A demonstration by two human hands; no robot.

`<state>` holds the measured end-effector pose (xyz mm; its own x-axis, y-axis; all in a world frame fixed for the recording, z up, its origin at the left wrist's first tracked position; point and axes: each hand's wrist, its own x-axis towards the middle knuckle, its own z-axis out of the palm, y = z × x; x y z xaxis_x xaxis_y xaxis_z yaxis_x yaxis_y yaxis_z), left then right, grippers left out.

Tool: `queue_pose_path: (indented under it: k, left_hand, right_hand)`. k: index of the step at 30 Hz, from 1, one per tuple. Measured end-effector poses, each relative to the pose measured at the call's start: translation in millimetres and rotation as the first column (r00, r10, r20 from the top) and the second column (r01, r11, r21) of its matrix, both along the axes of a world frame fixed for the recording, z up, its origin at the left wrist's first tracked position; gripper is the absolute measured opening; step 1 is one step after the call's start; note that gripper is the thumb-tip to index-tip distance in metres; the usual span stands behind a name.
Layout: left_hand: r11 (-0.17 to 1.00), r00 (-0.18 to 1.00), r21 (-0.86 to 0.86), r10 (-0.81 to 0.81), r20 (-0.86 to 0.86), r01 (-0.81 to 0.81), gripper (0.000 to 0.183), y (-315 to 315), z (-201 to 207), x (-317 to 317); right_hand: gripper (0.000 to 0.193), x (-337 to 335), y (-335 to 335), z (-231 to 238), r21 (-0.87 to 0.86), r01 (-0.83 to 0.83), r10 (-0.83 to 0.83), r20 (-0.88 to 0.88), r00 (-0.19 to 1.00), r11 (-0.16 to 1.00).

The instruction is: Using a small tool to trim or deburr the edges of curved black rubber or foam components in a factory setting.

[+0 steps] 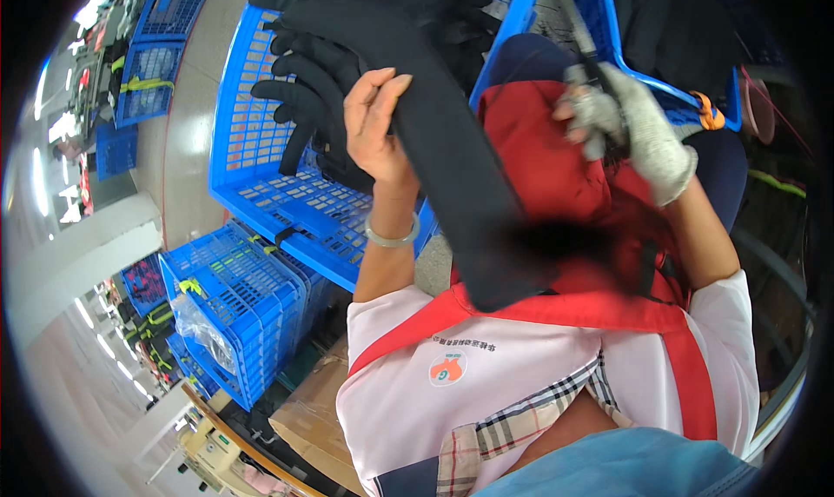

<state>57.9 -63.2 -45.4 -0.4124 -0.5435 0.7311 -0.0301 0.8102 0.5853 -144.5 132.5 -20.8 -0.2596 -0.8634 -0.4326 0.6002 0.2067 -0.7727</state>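
My left hand (378, 123) pinches the edge of a long black fabric glove (460, 175) between thumb and fingers. The piece hangs from the basket side down across my lap, its wide cuff end lying near my chest. More black gloves (321, 89) with visible fingers are heaped in a blue plastic basket (295, 210) behind that hand. In a grey-white knit work glove, my right hand (630, 123) is closed around scissors (580, 32), their blades pointing away from me. The scissors are apart from the black glove. A dark blurred patch hides part of the red apron (547, 167).
Another blue basket (608, 28) with dark fabric pieces stands at the far right, an orange tie (708, 112) on its rim. Stacked blue crates (234, 280) and a cardboard box (321, 410) stand at the left. A sewing machine (213, 449) shows at lower left.
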Motion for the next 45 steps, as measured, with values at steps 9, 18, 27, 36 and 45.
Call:
queue_pose_path:
  k: [9,18,27,36,45]
  left_hand:
    - [0.952,0.984,0.255,-0.149,-0.102,0.171,0.028,88,-5,-40]
    - [-0.228,0.618,0.702,-0.344,-0.707,0.675,0.062,65,12,-52]
    - [-0.025,0.704,0.773,-0.396,-0.589,0.633,0.024,53,34,-63]
    - [-0.021,0.66,0.731,-0.413,-0.627,0.682,0.021,71,34,-61]
    - [0.0,0.672,0.732,-0.396,-0.626,0.681,0.018,70,48,-63]
  right_hand:
    - [0.024,39,44,5,-0.169,0.093,-0.114,-0.119,0.986,0.981]
    - [0.023,32,73,3,-0.055,-0.253,0.054,-0.914,0.403,0.966]
    - [0.038,46,75,-5,-0.037,-0.13,0.032,-0.87,0.491,0.991]
    - [0.081,49,67,-12,0.059,0.015,0.049,-0.928,0.369,0.998]
    - [0.036,54,60,9,-0.111,0.011,-0.079,-0.628,0.774,0.994]
